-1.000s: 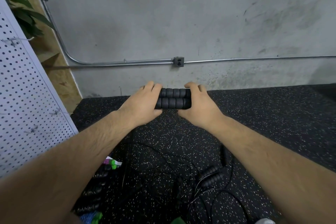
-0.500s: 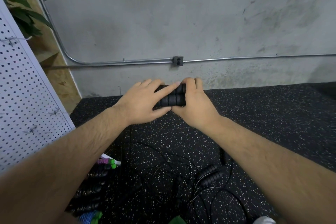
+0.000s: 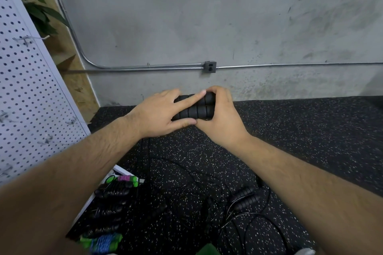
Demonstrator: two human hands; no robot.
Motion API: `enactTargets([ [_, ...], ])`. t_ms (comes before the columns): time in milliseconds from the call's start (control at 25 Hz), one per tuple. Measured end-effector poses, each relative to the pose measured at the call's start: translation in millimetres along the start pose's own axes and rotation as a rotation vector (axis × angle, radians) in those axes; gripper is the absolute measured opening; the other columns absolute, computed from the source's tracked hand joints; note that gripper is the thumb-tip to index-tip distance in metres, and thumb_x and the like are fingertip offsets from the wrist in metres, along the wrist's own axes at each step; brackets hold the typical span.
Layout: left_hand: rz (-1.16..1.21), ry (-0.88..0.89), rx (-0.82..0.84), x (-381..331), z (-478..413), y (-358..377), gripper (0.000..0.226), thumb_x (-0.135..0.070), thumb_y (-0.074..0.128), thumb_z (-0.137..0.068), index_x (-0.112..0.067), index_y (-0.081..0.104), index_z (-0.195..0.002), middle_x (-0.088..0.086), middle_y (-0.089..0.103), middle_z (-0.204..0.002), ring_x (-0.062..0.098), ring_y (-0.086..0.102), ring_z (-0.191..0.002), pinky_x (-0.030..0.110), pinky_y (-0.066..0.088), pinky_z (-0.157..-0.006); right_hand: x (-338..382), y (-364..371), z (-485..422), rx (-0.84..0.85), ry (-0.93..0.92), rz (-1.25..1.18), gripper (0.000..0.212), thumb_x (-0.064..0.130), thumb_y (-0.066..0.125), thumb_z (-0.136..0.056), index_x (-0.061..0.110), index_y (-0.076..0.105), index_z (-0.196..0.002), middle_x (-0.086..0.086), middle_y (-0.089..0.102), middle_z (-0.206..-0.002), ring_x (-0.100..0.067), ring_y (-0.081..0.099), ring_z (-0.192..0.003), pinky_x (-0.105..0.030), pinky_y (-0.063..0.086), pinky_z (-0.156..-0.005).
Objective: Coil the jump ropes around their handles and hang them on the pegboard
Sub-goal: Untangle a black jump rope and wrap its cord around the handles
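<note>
My left hand (image 3: pixel 158 115) and right hand (image 3: pixel 222 119) clasped two ribbed black foam handles (image 3: pixel 202 111) side by side, above tangled thin ropes (image 3: pixel 245 197) on speckled rubber flooring (image 3: pixel 310 130).

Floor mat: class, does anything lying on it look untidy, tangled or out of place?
Yes. Loose black rope sprawls in tangled loops across the mat, beside a pair of handles. At the lower left, coiled ropes lie in a row by the pegboard, not hung on it.
</note>
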State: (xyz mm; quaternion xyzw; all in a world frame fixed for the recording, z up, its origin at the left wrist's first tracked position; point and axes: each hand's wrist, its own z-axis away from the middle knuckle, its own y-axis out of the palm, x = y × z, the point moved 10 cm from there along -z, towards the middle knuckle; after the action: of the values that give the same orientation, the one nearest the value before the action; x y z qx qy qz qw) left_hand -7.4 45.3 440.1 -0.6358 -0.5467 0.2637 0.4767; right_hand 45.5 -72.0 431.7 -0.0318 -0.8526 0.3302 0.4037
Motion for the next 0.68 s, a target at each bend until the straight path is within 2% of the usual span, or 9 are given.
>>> enactTargets([
  [120, 0.001, -0.064, 0.0, 13, 2, -4, 0.067, -0.073, 0.022, -0.095, -0.055, -0.003, -0.155, 0.002, 0.043, -0.093, 0.018, 0.045, -0.081, 0.035, 0.043, -0.071, -12, 7, -3, -0.039, 0.147, -0.281, 0.094, 0.021, 0.087, -0.075, 0.023, 0.027, -0.147, 0.012, 0.05, -0.119, -0.002, 0.058, -0.104, -0.013, 0.048, -0.088],
  [200, 0.064, -0.134, -0.019, 25, 5, -9, 0.065, -0.073, 0.022, -0.094, -0.061, -0.007, -0.151, 0.003, 0.043, -0.095, 0.018, 0.046, -0.083, 0.034, 0.041, -0.073, -23, 26, -5, -0.002, 0.257, -0.392, 0.086, 0.026, 0.086, -0.077, 0.022, 0.032, -0.144, 0.012, 0.057, -0.113, -0.001, 0.06, -0.1, -0.018, 0.05, -0.086],
  [280, 0.185, -0.197, -0.05, 33, 8, -12, 0.064, -0.071, 0.028, -0.095, -0.063, -0.004, -0.149, 0.003, 0.045, -0.096, 0.018, 0.047, -0.084, 0.034, 0.041, -0.076, -21, 65, -3, 0.195, 0.269, -0.286, 0.062, 0.032, 0.081, -0.083, 0.019, 0.046, -0.134, 0.007, 0.061, -0.112, -0.005, 0.061, -0.098, -0.023, 0.05, -0.08],
  [320, 0.242, -0.214, -0.066, 35, 8, -13, 0.064, -0.07, 0.03, -0.095, -0.063, -0.002, -0.15, 0.004, 0.047, -0.096, 0.018, 0.048, -0.085, 0.034, 0.042, -0.079, -17, 92, 1, 0.316, 0.267, -0.269, 0.059, 0.033, 0.078, -0.086, 0.019, 0.049, -0.135, 0.006, 0.061, -0.116, -0.009, 0.062, -0.103, -0.022, 0.049, -0.079],
  [400, 0.321, -0.231, -0.088, 38, 7, -12, 0.064, -0.069, 0.033, -0.096, -0.062, 0.001, -0.151, 0.006, 0.051, -0.1, 0.02, 0.052, -0.089, 0.037, 0.046, -0.088, -4, 143, 11, 0.494, 0.272, -0.335, 0.065, 0.036, 0.077, -0.087, 0.02, 0.046, -0.142, 0.005, 0.057, -0.132, -0.013, 0.057, -0.118, -0.022, 0.047, -0.087],
  [480, 0.372, -0.251, -0.093, 44, 7, -9, 0.064, -0.072, 0.032, -0.095, -0.062, 0.002, -0.151, 0.009, 0.056, -0.105, 0.022, 0.055, -0.094, 0.042, 0.047, -0.094, 18, 179, 15, 0.56, 0.243, -0.411, 0.07, 0.04, 0.077, -0.086, 0.021, 0.045, -0.145, 0.006, 0.053, -0.141, -0.008, 0.05, -0.126, -0.025, 0.044, -0.1],
  [560, 0.407, -0.279, -0.091, 52, 9, -7, 0.065, -0.071, 0.033, -0.096, -0.059, 0.005, -0.153, 0.008, 0.058, -0.111, 0.022, 0.057, -0.097, 0.043, 0.048, -0.095, 34, 199, 11, 0.552, 0.204, -0.469, 0.049, 0.04, 0.073, -0.089, 0.022, 0.057, -0.132, 0.012, 0.063, -0.129, 0.003, 0.054, -0.117, -0.022, 0.041, -0.105],
  [640, 0.419, -0.29, -0.1, 58, 13, -10, 0.064, -0.067, 0.036, -0.098, -0.054, 0.009, -0.155, 0.008, 0.06, -0.113, 0.022, 0.057, -0.098, 0.042, 0.047, -0.096, 39, 202, 7, 0.525, 0.217, -0.504, 0.019, 0.03, 0.061, -0.099, 0.016, 0.068, -0.109, 0.006, 0.074, -0.098, 0.005, 0.064, -0.091, -0.011, 0.045, -0.091],
  [680, 0.42, -0.288, -0.109, 62, 15, -13, 0.064, -0.064, 0.037, -0.098, -0.053, 0.011, -0.155, 0.008, 0.061, -0.115, 0.022, 0.058, -0.1, 0.042, 0.047, -0.097, 38, 200, 5, 0.513, 0.23, -0.519, 0.023, 0.027, 0.056, -0.102, 0.009, 0.069, -0.105, 0.0, 0.073, -0.084, -0.002, 0.066, -0.078, -0.012, 0.049, -0.083],
])
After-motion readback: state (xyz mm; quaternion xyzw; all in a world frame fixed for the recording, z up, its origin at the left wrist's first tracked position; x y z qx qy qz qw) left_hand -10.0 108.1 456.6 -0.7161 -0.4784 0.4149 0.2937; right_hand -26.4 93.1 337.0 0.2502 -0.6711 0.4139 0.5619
